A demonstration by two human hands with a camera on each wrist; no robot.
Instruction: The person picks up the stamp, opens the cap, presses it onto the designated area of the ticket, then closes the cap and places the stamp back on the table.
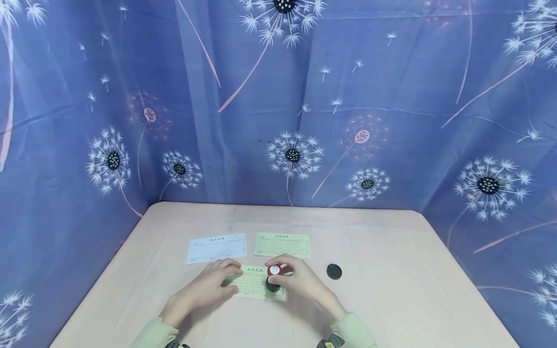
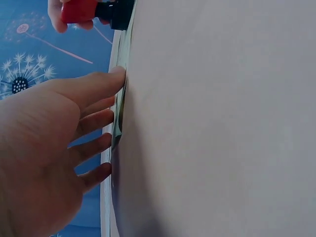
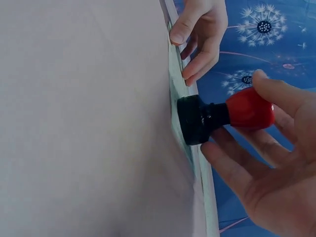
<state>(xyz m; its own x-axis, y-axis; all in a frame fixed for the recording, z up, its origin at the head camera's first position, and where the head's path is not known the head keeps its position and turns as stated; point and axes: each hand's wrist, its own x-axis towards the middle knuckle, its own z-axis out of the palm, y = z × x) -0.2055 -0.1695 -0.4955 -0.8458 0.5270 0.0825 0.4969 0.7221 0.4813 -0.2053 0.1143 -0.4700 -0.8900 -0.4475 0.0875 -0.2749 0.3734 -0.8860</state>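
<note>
My right hand (image 1: 304, 279) grips a round stamp (image 3: 251, 109) by its red handle, thumb on one side and fingers on the other. The stamp's black base (image 3: 191, 120) stands upright on the right part of a yellow-green printed slip (image 1: 251, 284). At the slip's left end, the fingertips of my left hand (image 1: 208, 286) rest with the fingers spread and loosely bent. The left wrist view shows that hand's thumb (image 2: 101, 85) at the slip's near edge. The stamp's underside is hidden against the paper.
Farther back lie a pale blue printed slip (image 1: 216, 248) on the left and a second green slip (image 1: 282, 245) beside it. A round black cap (image 1: 334, 271) lies right of my right hand. Blue dandelion-print curtains (image 1: 243, 159) enclose the pale tabletop (image 1: 391, 295).
</note>
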